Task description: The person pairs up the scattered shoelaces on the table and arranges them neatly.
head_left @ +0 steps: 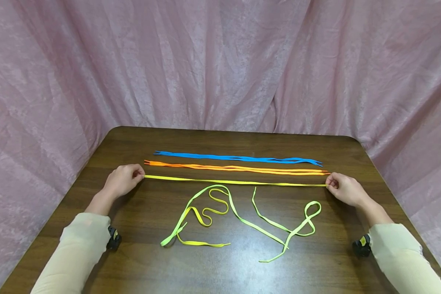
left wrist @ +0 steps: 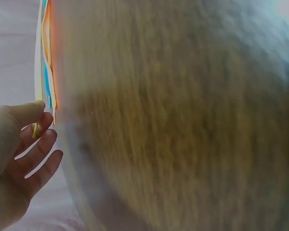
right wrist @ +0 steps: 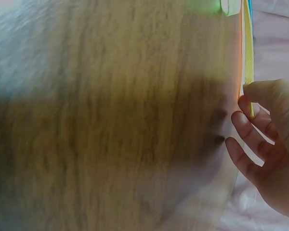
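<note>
A yellow shoelace (head_left: pixel 235 181) is stretched straight from side to side between both hands. My left hand (head_left: pixel 123 179) pinches its left end between thumb and forefinger, and the lace tip pokes out below the fingers in the left wrist view. At the other end, my right hand (head_left: pixel 347 188) pinches the lace the same way; its tip (right wrist: pixel 252 109) shows past the thumb in the right wrist view. Just beyond lies a pair of orange shoelaces (head_left: pixel 239 168), laid lengthwise. Farther back, blue shoelaces (head_left: pixel 239 158) lie roughly parallel to them.
On the brown wooden table (head_left: pixel 132 261), nearer the body, another yellow lace (head_left: pixel 202 243) lies in loose curves. Yellow-green laces (head_left: pixel 239 214) curl beside it, one with a loop (head_left: pixel 312 208) at the right. A pink curtain (head_left: pixel 220 65) hangs behind the table and at both sides.
</note>
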